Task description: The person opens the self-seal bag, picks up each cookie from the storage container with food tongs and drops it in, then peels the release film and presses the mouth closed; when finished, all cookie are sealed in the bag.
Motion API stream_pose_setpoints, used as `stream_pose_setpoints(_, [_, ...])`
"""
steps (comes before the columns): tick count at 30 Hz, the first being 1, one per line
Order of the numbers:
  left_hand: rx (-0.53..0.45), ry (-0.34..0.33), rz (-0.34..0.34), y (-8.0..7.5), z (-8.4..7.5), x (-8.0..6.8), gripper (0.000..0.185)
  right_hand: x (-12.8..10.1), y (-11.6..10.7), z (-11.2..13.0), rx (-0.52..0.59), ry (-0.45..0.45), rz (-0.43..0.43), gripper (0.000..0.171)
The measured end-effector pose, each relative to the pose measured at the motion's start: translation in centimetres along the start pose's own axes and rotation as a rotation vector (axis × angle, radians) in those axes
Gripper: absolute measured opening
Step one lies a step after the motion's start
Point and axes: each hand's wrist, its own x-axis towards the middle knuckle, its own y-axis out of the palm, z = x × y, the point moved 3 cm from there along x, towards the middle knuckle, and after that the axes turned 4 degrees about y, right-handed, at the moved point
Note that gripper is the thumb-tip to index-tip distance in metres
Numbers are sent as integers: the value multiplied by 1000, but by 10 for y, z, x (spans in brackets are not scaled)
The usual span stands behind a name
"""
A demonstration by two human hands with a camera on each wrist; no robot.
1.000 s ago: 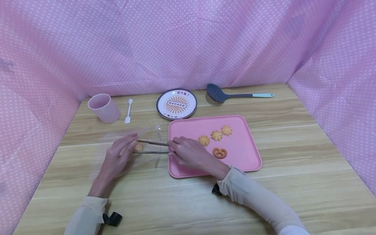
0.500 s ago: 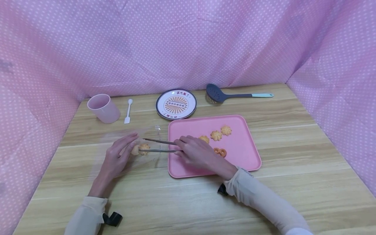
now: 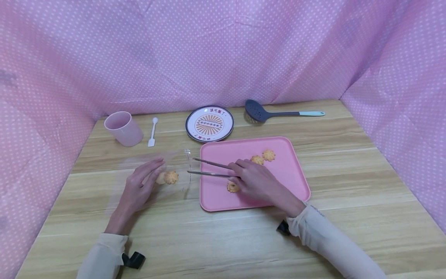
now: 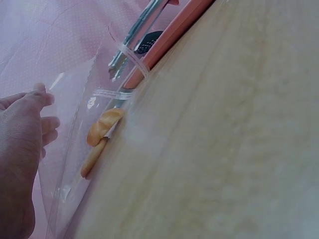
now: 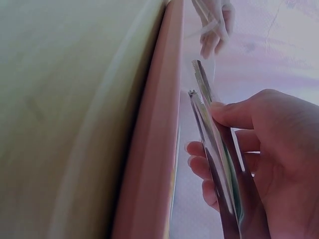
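We've got the tongs (image 3: 210, 174) gripped in our right hand (image 3: 256, 180), long axis across the tray's (image 3: 210, 197) left edge, tips facing the bag (image 3: 182, 166). Bagged cookies (image 3: 170, 177) sit beside our left hand (image 3: 140, 184); can't tell if it's pinching plastic.

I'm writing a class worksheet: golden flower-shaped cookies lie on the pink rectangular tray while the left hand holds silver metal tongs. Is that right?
The side is wrong: the head view shows the right hand holding the tongs. Golden cookies do lie on the tray.
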Motion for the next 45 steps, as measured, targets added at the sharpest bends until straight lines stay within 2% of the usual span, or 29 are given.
stream_pose_setpoints(8, [-10, 0, -6, 0, 0, 0, 38, -22, -14, -26, -15, -36, -91, 33])
stream_pose_setpoints(14, [-13, -1, 4, -1, -1, 1, 33, -39, -26, -44, -15, 27, -89, 38])
stream_pose_setpoints(21, [-15, 6, 0, 1, -1, 2, 37, -59, -37, -62, -24, 83, -77, 39])
stream_pose_setpoints(28, [-14, 6, 2, 2, 0, 2, 37, -75, -46, -72, -46, 120, -55, 38])
stream_pose_setpoints(33, [-23, -1, 4, 1, -1, 2, 37, -83, -50, -75, -34, 106, -67, 36])
stream_pose_setpoints(45, [-4, -9, -3, 0, 0, -1, 40, -92, -48, -78, -55, 113, -55, 35])
